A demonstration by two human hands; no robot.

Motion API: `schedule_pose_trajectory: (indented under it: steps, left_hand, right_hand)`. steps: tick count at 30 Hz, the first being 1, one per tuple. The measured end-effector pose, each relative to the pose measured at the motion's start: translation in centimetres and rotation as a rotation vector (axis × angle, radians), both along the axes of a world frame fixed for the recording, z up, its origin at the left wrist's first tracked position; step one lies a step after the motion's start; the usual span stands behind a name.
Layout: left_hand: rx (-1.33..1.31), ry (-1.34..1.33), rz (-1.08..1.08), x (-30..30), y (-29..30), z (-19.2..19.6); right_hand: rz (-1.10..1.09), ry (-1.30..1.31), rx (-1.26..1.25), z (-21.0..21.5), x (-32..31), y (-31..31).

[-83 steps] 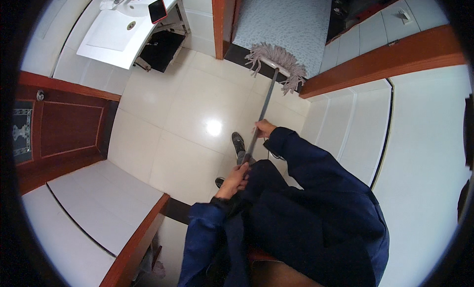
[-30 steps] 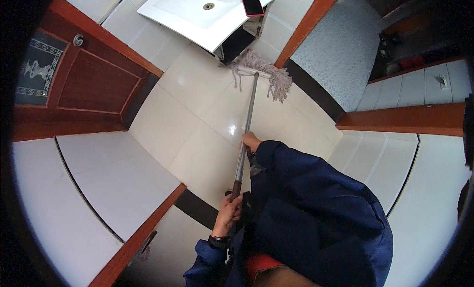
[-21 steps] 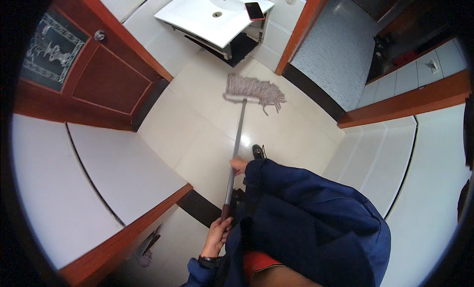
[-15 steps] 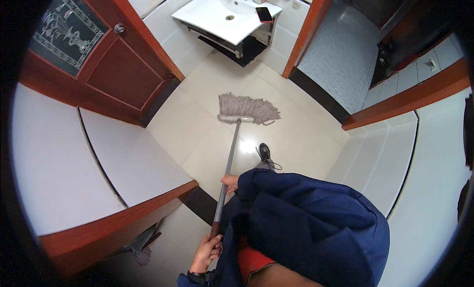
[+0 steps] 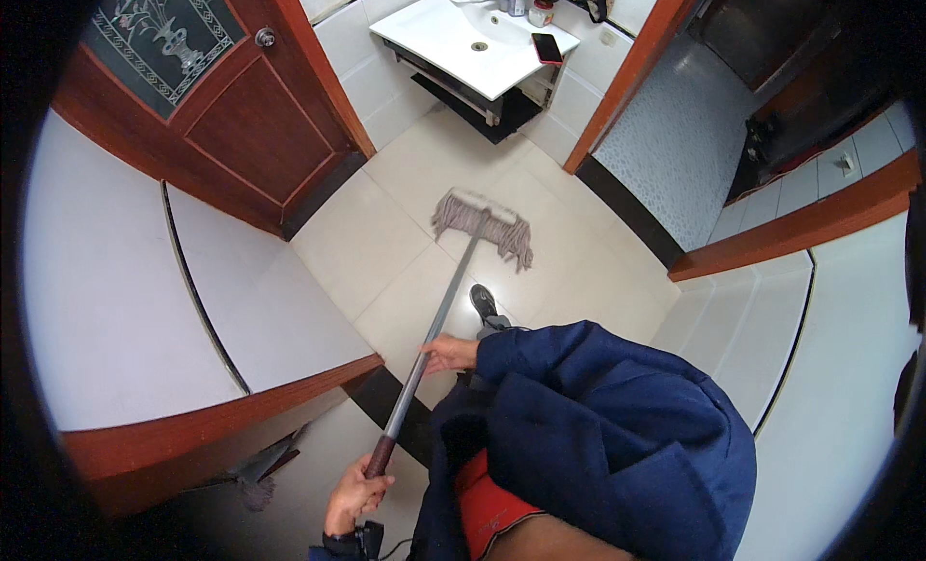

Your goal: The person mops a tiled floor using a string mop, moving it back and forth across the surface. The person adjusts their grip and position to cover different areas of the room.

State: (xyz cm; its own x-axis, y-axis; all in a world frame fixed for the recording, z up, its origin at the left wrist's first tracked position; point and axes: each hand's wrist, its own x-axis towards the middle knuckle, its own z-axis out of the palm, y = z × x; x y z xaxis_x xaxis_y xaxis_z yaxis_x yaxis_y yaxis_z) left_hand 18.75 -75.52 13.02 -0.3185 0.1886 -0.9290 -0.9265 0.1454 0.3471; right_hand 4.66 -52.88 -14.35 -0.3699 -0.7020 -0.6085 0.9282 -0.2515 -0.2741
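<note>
Mop strands (image 5: 511,241) now flipped nearer, left fingers (image 5: 377,485) and right fingers (image 5: 436,350) clamped around the handle (image 5: 408,395)

Glossy cream floor tiles (image 5: 391,209) fill the centre, with a white rectangular sink (image 5: 449,30) at twelve o'clock, a reddish-brown wooden door (image 5: 246,117) at ten.

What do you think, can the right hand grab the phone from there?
Probably not: the right hand holds the mop handle, and the phone lies on the sink, beyond the mop head, seemingly too far to reach.
</note>
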Motion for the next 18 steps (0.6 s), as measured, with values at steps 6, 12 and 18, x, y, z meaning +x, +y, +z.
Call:
schedule_pose_trajectory:
  steps: [6,12,18]
  left_hand:
    - [0.144,0.144,-0.135,-12.1,5.5,-5.5]
    - [0.255,0.168,-0.148,-24.0,15.2,-16.0]
    - [0.376,-0.100,0.202,-26.2,15.6,-18.5]
  right_hand:
    - [-0.238,0.100,0.361,-0.6,-10.8,8.1]
    - [-0.423,-0.017,0.536,-6.2,-20.6,15.7]
    - [-0.262,-0.011,0.604,-10.5,-24.0,14.6]
